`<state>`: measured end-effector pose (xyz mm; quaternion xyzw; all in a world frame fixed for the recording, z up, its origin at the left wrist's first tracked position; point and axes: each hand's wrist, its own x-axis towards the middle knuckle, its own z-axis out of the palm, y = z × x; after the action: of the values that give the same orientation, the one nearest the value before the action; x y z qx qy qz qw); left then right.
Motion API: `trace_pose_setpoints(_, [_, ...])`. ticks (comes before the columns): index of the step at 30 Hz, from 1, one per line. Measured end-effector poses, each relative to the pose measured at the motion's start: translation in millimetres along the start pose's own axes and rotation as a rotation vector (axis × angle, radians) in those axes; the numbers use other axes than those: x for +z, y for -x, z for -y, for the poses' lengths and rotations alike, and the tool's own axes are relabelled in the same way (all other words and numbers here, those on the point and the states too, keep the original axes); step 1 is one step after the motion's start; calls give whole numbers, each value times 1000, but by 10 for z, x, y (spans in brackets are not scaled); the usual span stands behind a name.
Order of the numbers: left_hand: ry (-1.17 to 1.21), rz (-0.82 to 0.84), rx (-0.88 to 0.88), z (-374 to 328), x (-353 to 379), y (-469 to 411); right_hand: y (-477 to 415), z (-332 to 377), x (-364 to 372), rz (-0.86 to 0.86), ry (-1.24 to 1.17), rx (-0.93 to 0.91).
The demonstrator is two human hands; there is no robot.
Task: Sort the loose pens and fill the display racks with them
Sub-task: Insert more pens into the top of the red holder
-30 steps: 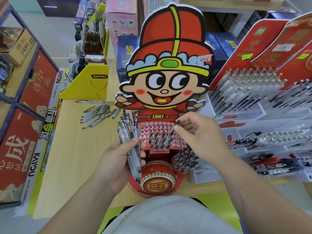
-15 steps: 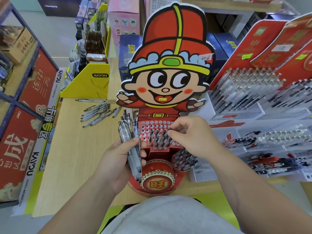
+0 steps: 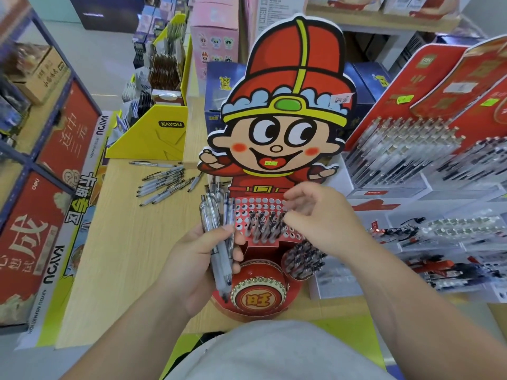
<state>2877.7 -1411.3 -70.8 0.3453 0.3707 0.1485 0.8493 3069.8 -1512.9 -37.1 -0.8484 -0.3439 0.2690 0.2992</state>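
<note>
Two hands at work over the cartoon pen rack at the near edge of the bench. Our left hand grips a bundle of clear pens just left of the rack, tips toward us, clicker ends up. Our right hand hovers over the right side of the hole panel, fingers loosely spread, thumb close to the tops of the pens in the rack. We see nothing pinched there.

Change: a second ago the right hand carried one pen pinched above the panel. Half a second ago it was pressing that pen down among the standing ones. Now the pen is out of the fingers, so we judge it seated and one more hole filled. The bundle looks unchanged.

Standing: a short cluster fills the lower middle rows; most holes above and to the sides are empty. A round cup at the rack's near right holds more pens. On the far left of the bench the loose pile lies well apart from both hands. We expect the next pen to come from the bundle; much filling remains.
</note>
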Motion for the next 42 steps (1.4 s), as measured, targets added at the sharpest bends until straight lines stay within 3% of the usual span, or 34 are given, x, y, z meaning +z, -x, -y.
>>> trace_pose_setpoints(3, [-77,65,23,-41,5,43,57,138,-97,-121,-142,-92])
trace_pose_setpoints(8, [-163,176,72,-59,92,80,194,369,-61,118,-430,-21])
trace_pose_setpoints(22, [-271,88,121,10,351,13,230,248,2,45,-559,88])
trace_pose_setpoints(27, [-176,56,67,-20,399,-2,203,234,-107,55,-619,96])
trace_pose_setpoints(36, [69,-48,55,-95,295,-111,130,109,-586,-134,-781,3])
trace_pose_setpoints(42, [-4,-77,48,-33,176,-152,100,-58,-644,-296,-720,-48])
